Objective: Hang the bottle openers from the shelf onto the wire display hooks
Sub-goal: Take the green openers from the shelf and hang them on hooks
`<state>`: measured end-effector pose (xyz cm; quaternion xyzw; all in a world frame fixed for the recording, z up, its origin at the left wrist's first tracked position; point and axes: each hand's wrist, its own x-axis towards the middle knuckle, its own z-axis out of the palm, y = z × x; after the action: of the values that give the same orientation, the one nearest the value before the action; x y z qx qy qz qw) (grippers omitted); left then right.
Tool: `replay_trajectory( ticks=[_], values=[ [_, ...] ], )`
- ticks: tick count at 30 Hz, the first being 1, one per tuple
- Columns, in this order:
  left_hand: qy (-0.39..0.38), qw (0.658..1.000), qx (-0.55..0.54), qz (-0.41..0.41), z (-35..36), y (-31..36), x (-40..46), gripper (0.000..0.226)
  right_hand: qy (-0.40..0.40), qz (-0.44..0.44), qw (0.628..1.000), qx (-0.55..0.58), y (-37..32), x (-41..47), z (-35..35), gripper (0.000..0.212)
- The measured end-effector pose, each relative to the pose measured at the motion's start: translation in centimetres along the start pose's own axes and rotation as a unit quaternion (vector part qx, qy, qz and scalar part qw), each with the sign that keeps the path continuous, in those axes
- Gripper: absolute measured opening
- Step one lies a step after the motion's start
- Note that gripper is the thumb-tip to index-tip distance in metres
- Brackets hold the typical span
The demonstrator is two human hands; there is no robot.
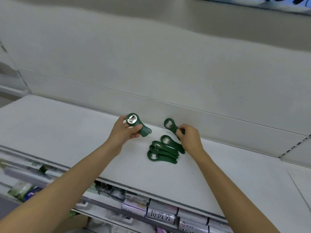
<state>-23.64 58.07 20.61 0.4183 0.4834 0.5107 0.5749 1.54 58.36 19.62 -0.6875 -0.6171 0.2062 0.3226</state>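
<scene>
1. Pile of green bottle openers [162,151] lies on the white shelf [67,132], just at 8 o'clock of the right hand [189,137] and at 4 o'clock of the left hand [125,130]. The right hand is the nearer.
2. Their long axes run roughly 10 to 4 o'clock, ring heads toward 10, tail ends toward the right hand.
3. Look: dark green plastic, round scalloped head with a metal-lined opening, flared handle.
4. Left hand grips one opener [137,125], raised, head up at 11 o'clock, a small hanging loop at its tail.
5. Right hand pinches the handle of another opener [170,126], its head toward 10 o'clock, near the shelf's back wall [151,73].
6. No wire hooks in view; presumably elsewhere. Packaged goods [159,216] sit on the tier below.
</scene>
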Motion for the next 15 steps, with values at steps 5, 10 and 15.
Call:
replay_trajectory(
  ticks=[5, 10, 15],
  values=[
    [0.023, 0.997, 0.056, 0.049, -3.2, 1.4, -1.5, 0.033, -0.083, 0.042, 0.946, 0.310, -5.1, -0.6, 1.7, 0.020],
    [0.049, 0.994, 0.057, 0.074, -8.7, 2.9, -3.9, 0.023, -0.160, 0.015, 0.899, 0.406, -10.6, -2.3, 5.4, 0.019],
    [0.076, 0.988, 0.090, 0.098, -16.8, 4.3, -6.5, 0.013, -0.187, -0.023, 0.904, 0.383, -16.9, -4.7, 10.9, 0.024]
  ],
)
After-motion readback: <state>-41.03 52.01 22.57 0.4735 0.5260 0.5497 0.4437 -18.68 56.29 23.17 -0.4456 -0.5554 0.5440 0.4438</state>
